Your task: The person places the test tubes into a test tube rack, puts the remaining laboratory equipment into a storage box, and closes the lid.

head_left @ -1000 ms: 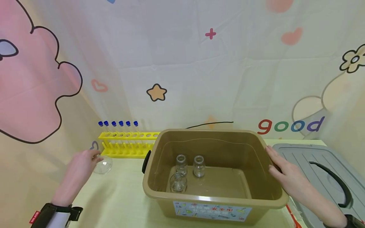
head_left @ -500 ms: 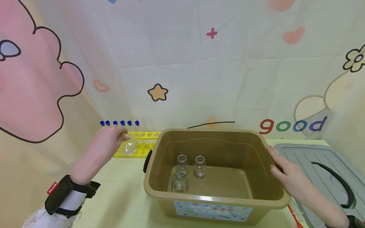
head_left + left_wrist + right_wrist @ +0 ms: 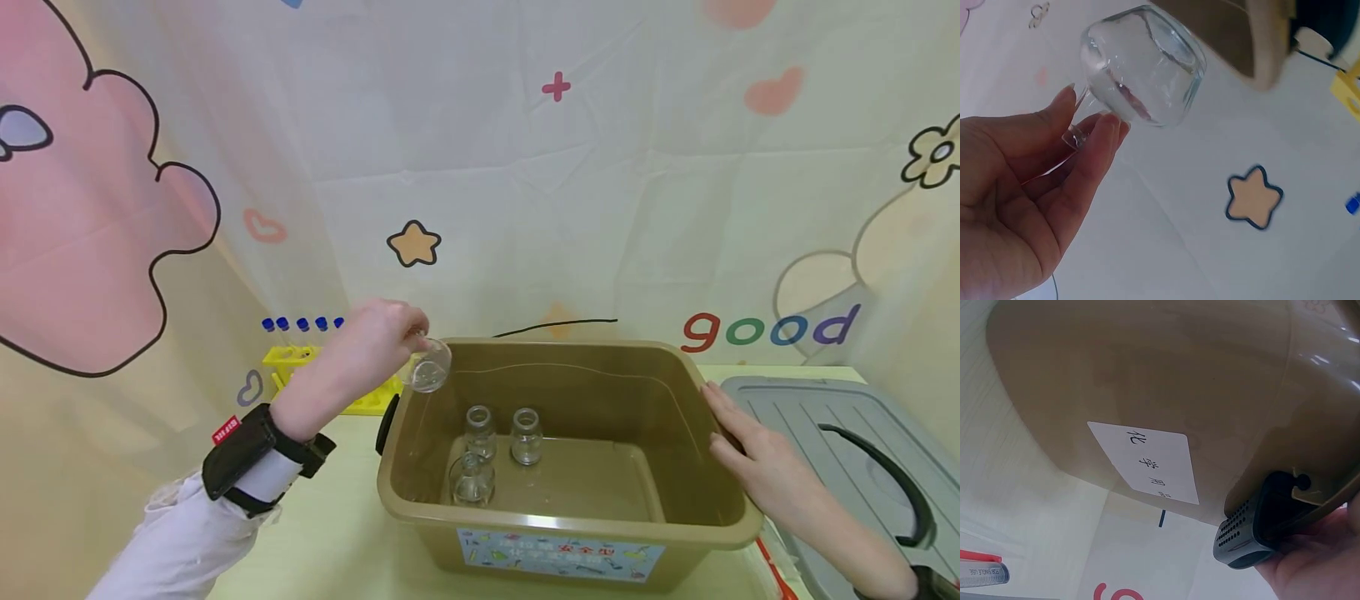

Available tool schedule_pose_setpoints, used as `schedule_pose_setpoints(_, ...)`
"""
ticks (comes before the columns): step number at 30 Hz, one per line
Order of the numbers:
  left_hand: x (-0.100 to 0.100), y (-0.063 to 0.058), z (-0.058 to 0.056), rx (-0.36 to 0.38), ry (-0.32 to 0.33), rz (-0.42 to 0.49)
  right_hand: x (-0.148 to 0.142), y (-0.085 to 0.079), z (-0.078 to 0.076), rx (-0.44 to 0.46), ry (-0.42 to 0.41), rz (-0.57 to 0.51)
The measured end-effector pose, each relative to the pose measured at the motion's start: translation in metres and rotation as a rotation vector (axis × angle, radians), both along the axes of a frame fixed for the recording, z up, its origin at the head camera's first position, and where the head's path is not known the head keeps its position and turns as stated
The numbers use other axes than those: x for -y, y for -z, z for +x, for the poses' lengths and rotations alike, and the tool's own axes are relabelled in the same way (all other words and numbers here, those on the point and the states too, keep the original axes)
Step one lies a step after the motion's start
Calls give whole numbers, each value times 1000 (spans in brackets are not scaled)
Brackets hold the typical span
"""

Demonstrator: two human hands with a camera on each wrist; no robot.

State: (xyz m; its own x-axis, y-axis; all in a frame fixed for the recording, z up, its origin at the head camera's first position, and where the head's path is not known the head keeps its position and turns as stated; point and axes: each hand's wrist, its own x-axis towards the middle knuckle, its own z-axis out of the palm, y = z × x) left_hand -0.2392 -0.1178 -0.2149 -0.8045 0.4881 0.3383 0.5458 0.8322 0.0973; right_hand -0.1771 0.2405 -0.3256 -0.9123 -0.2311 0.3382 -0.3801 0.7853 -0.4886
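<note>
With our left hand (image 3: 378, 333) we pinch the clear glass flask (image 3: 430, 367) by its narrow neck, near the left rear corner of the bin (image 3: 540, 523). Our right hand (image 3: 767, 457) rests on the opposite rim, visible fingers straight. We would do best to keep that pinch firm and spare the glass jars (image 3: 526, 439) inside any knock. The bin looks like glossy, round-cornered plastic; the flask's belly bulges.

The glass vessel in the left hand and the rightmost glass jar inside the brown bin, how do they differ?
Support: the glass vessel is pinched in the left hand, while the glass jar stands upright inside the brown bin.
Shape: the glass vessel has a broad, rounded body and a narrow end; the glass jar looks straighter-sided, with a wide neck.
Shared: both look clear and colourless.
</note>
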Motion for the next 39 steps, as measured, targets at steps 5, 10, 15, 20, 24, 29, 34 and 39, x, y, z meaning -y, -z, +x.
schedule_pose_setpoints(5, -29, 7, 0, 101, 102, -35, 0, 0, 0, 12, 1, 1)
schedule_pose_setpoints(10, -54, 16, -3, 150, 214, -94, 0, 0, 0, 10, -6, 9)
schedule_pose_setpoints(15, -75, 23, -8, 127, 284, -166, 0, 0, 1, 2, -5, 12)
schedule_pose_setpoints(20, -92, 33, -12, 186, 340, -225, 1, 0, 0, -9, -4, 8)
schedule_pose_setpoints(24, -106, 50, -16, 253, 351, -293, 0, 0, 1, -10, -2, 6)
schedule_pose_setpoints(29, -119, 75, -18, 278, 367, -392, 0, 1, 0, -5, -5, 11)
schedule_pose_setpoints(34, -122, 93, -25, 316, 400, -412, 0, 0, 0, -4, -7, 3)
schedule_pose_setpoints(39, -121, 108, -31, 362, 444, -406, 0, 0, 1, -12, -9, 1)
